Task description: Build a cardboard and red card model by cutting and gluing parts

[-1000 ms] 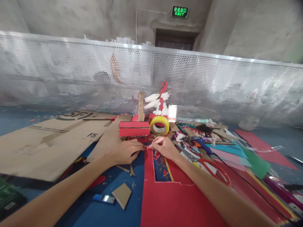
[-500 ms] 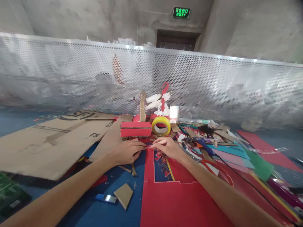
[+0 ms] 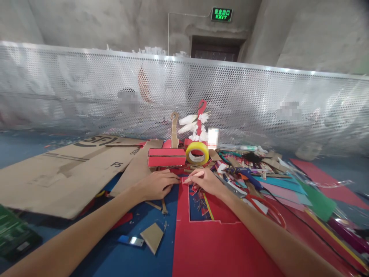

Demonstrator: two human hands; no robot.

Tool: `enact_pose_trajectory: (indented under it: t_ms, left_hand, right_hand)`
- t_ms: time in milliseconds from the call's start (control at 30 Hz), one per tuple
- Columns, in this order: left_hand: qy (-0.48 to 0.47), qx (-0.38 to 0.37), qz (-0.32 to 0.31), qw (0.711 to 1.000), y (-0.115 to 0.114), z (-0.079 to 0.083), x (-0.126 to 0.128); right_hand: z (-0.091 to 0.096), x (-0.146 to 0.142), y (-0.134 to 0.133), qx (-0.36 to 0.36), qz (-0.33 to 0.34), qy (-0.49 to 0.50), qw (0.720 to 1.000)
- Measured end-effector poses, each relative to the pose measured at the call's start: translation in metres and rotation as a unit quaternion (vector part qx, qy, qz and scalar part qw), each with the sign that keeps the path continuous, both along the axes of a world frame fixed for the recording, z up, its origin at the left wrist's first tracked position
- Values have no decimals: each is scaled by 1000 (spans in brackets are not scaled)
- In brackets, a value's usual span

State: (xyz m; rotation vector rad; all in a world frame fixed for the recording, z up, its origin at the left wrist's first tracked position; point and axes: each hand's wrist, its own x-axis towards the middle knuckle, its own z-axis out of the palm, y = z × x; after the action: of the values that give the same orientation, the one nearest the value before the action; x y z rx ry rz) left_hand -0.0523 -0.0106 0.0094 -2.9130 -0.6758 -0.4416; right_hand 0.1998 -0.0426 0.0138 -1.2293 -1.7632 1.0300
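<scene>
My left hand [image 3: 157, 184] and my right hand [image 3: 205, 181] meet fingertip to fingertip over the top edge of a large red paper sheet [image 3: 219, 246]. Both hands are closed in a pinch on something small and red between them, too small to name. The sheet has a rectangular cut-out showing the blue surface. Just beyond the hands stand a red-faced cardboard block [image 3: 167, 157] and a yellow roll of tape [image 3: 196, 152].
Flattened cardboard [image 3: 57, 173] covers the left. Red-handled scissors [image 3: 265, 209] and a heap of coloured paper scraps [image 3: 259, 169] lie right. A cardboard scrap [image 3: 152, 237] and blue clip [image 3: 129, 241] sit near. A perforated metal screen [image 3: 259, 104] closes the back.
Both hands have stayed pinched together at the sheet's top edge. The view has drifted slightly; the hands sit a little farther right and up in the picture.
</scene>
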Motion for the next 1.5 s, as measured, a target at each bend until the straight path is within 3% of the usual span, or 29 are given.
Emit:
enact_pose_trajectory:
  t_ms: [400, 533, 867, 1200, 1333, 1400, 1500]
  left_hand:
    - [4, -14, 6, 1000, -2, 3, 1]
    - [0, -14, 6, 1000, -3, 4, 2]
    - [-1, -8, 7, 1000, -3, 5, 2]
    - [4, -13, 10, 1000, -3, 4, 2]
    - [1, -12, 10, 1000, -3, 4, 1]
    - [0, -12, 10, 1000, -3, 4, 1]
    - [-4, -9, 6, 1000, -2, 3, 1]
  right_hand:
    - [2, -1, -1, -2, 4, 14, 1000]
    - [5, -1, -4, 2, 33, 1, 999]
    - [5, -1, -4, -4, 16, 16, 1000]
    - [6, -1, -6, -9, 59, 14, 998]
    - [2, 2, -3, -31, 23, 33, 999]
    - [1, 3, -2, -15, 0, 28, 999]
    - [1, 4, -2, 84, -13, -45, 995]
